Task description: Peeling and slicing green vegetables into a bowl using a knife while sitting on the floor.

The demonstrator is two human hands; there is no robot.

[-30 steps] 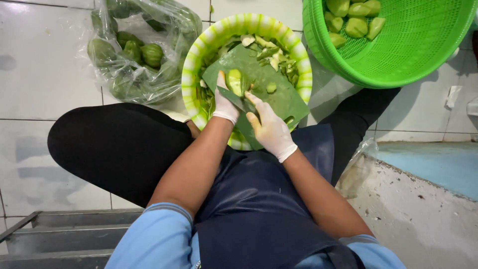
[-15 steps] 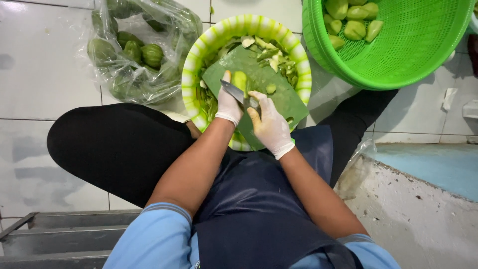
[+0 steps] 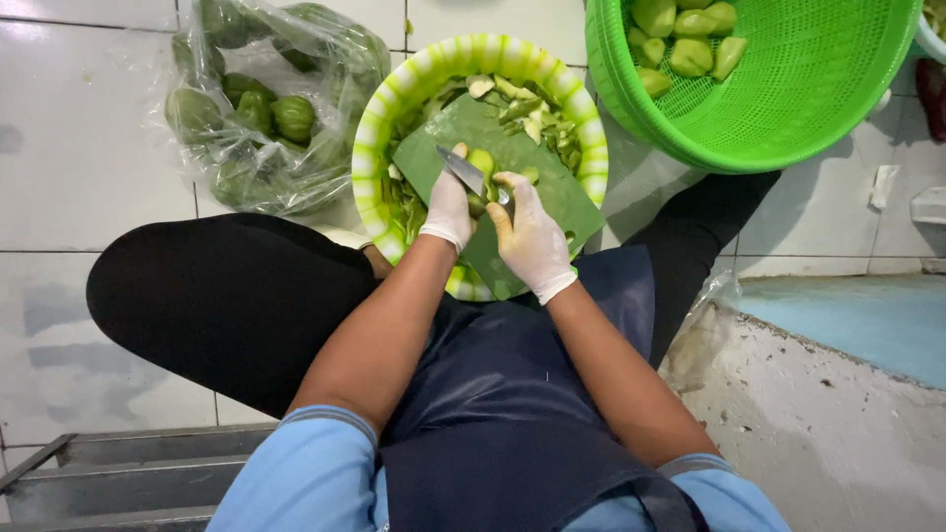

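1. The pale green vegetable piece [image 3: 482,169] is partly hidden behind both gloved hands; only its upper end shows, so its full shape is hard to make out.
2. The knife [image 3: 463,171] shows its blade only; the handle is hidden inside the left hand [image 3: 448,209].
3. The blade's long axis runs diagonally, tip up and to the left, lying against the piece's left side. The piece sits over the green cutting board [image 3: 552,197], which rests on the striped basin [image 3: 473,57] of peelings.
4. The left hand's fingers are closed around the knife handle, thumb raised along the blade's back.
5. The right hand [image 3: 532,241] curls its fingers narrowly around the piece from the right.
6. Both forearms reach forward from the lap and meet over the board.
7. A green basket [image 3: 788,108] of peeled pieces is cut off at the top; a plastic bag [image 3: 256,128] of whole green vegetables lies on the tiled floor to the left.
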